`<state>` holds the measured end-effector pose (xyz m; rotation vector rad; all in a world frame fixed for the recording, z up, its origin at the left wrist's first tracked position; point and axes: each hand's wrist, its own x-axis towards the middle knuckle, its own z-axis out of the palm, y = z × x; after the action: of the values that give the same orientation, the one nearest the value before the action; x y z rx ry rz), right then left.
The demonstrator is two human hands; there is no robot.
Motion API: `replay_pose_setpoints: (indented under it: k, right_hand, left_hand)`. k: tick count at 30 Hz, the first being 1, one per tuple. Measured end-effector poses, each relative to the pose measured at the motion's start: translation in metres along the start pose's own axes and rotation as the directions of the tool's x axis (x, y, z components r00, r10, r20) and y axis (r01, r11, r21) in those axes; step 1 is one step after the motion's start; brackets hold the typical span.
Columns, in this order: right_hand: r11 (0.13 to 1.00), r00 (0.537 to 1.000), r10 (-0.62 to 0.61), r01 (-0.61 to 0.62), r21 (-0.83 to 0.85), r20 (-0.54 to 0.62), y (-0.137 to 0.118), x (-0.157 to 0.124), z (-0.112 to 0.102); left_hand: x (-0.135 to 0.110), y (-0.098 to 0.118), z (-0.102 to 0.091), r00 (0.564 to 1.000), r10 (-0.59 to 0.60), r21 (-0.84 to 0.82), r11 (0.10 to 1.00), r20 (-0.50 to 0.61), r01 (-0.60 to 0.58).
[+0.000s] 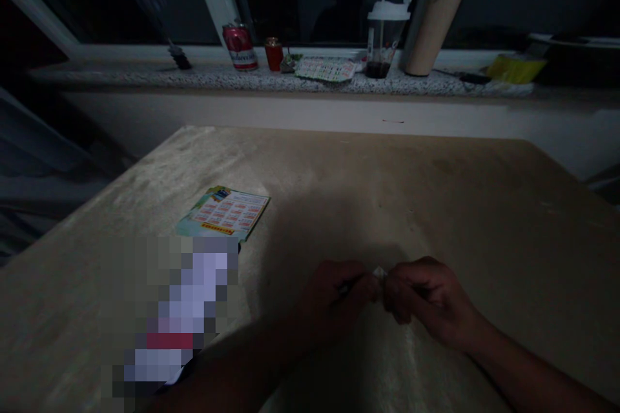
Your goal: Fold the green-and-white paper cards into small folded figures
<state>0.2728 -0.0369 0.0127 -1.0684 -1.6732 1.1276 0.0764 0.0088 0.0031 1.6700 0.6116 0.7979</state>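
Both my hands meet low over a beige table (436, 193) in dim light. My left hand (334, 297) and my right hand (426, 300) are closed in pinches, fingertips together. Between them they hold a small pale object (378, 272), too small and dark to name. A printed card with red and white boxes (225, 213) lies flat on the table, up and left of my hands. A blurred-out white and red thing (179, 316) lies just below the card, beside my left forearm.
A stone window ledge (217, 77) runs behind the table. On it stand a red can (239, 46), a small red cup (274, 53), another printed sheet (325, 68), a lidded drink cup with a straw (382, 39), a cardboard tube (438, 13) and a yellow packet (516, 68).
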Motion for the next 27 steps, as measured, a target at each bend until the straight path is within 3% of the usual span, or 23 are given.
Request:
replay_pose_setpoints:
  k: [4,11,18,27]
  right_hand:
    - [0.999,0.999,-0.016,0.018,-0.028,0.039,-0.002,0.0,0.0]
    - [0.999,0.998,-0.038,0.038,-0.002,0.055,0.0,-0.001,0.004]
    - [1.0,0.996,-0.029,0.028,0.013,0.087,-0.001,0.0,0.004]
    - [0.999,0.998,-0.045,0.045,-0.002,0.047,-0.002,0.0,0.007]
  left_hand:
    - [-0.001,0.002,0.002,0.999,-0.033,0.026,0.999,-0.023,0.033]
    - [0.0,0.004,0.002,0.999,0.045,0.009,0.999,-0.012,-0.045]
    - [0.0,0.004,0.002,1.0,0.003,-0.027,1.0,0.026,-0.002]
    - [0.002,0.013,0.005,0.999,-0.047,-0.119,0.992,0.008,0.048]
